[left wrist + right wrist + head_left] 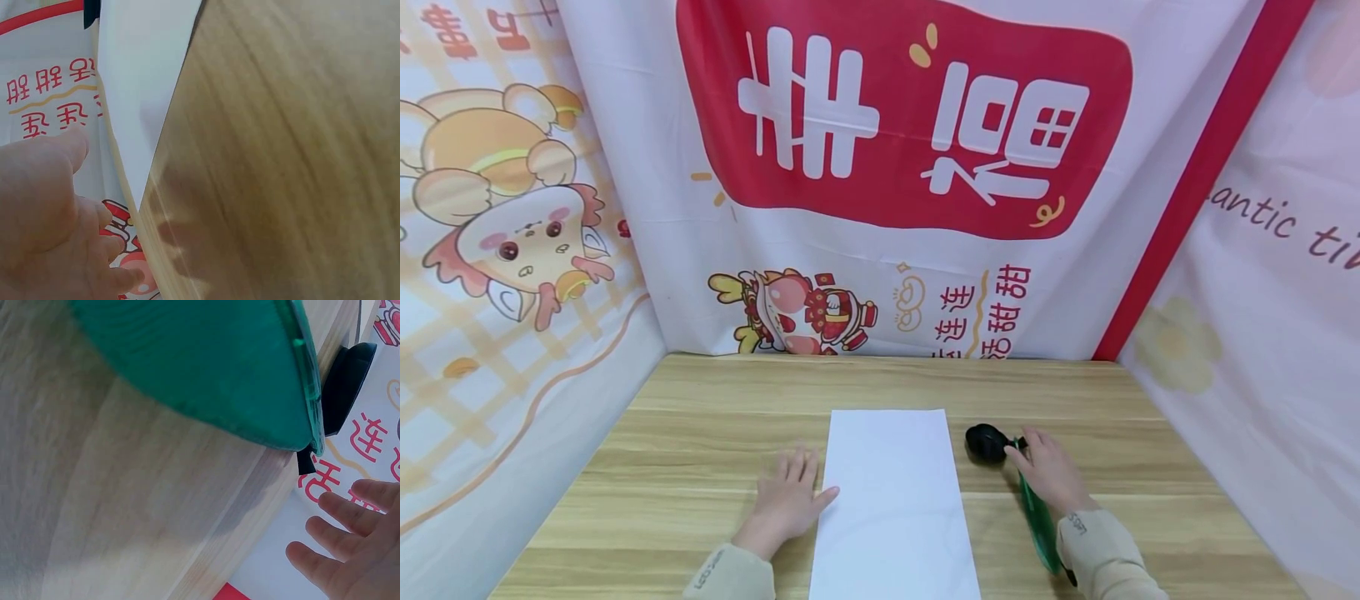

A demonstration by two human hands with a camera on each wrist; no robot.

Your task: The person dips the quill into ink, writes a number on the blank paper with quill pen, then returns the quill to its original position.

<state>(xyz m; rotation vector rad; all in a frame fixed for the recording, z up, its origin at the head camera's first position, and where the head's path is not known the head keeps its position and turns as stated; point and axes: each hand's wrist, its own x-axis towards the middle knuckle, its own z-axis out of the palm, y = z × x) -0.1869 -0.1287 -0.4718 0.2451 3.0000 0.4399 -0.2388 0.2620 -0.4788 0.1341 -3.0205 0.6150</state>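
Observation:
A long white sheet of paper point(891, 500) lies on the wood-grain table in the head view. My left hand point(786, 500) is beside its left edge, fingers spread, the thumb reaching over the paper's edge. In the left wrist view, that hand point(56, 219) holds nothing. To the right of the paper are a green zippered pouch point(1037, 521) and a rounded black object point(985, 443). Over the pouch's far end is my right hand point(1051, 471). The right wrist view shows this hand point(350, 537) with fingers extended, apart from the pouch's black tab point(305, 461).
The wooden table point(715, 433) carries all these things. A white cloth backdrop point(880, 292) with red printed lettering rises behind the table. Printed cloths hang on the left point(587, 400) and right point(1240, 400).

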